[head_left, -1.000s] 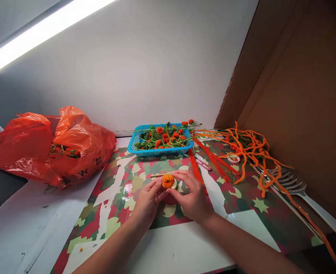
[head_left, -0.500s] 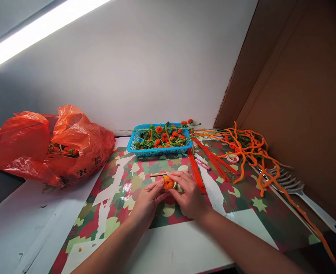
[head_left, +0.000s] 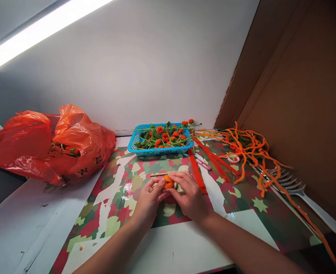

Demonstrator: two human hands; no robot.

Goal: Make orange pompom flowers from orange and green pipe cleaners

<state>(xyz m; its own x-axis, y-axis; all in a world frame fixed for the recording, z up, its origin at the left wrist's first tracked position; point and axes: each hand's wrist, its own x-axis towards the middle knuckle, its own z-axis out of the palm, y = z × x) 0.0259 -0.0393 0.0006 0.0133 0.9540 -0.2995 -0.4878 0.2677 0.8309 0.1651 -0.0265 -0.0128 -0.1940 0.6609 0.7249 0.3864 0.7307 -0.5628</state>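
Between the fingertips of both hands is a small ribbed orange pumpkin point(head_left: 168, 182) that looks made of fuzzy chenille stems. My left hand point(head_left: 148, 198) pinches its left side with thumb and fingers. From the right, my right hand point(head_left: 189, 195) has thumb and forefinger closed on it. A thin wooden stick point(head_left: 158, 175) lies just beyond the fingers, its right end partly behind my right hand. Something pale, round and green-edged shows beside the pumpkin, mostly covered by my right fingers.
A blue basket point(head_left: 160, 153) of orange flower heads and green stems stands at the back. Orange chenille stems point(head_left: 196, 171), a pink clip point(head_left: 203, 164), a tape roll point(head_left: 233, 158), tangled orange strands point(head_left: 242, 148) and a white-handled slotted tool point(head_left: 322, 213) lie right. A red plastic bag point(head_left: 90, 140) sits left.
The pumpkin has turned between my fingertips, and its ribbed round face is now more covered. Both hands stay in nearly the same place.
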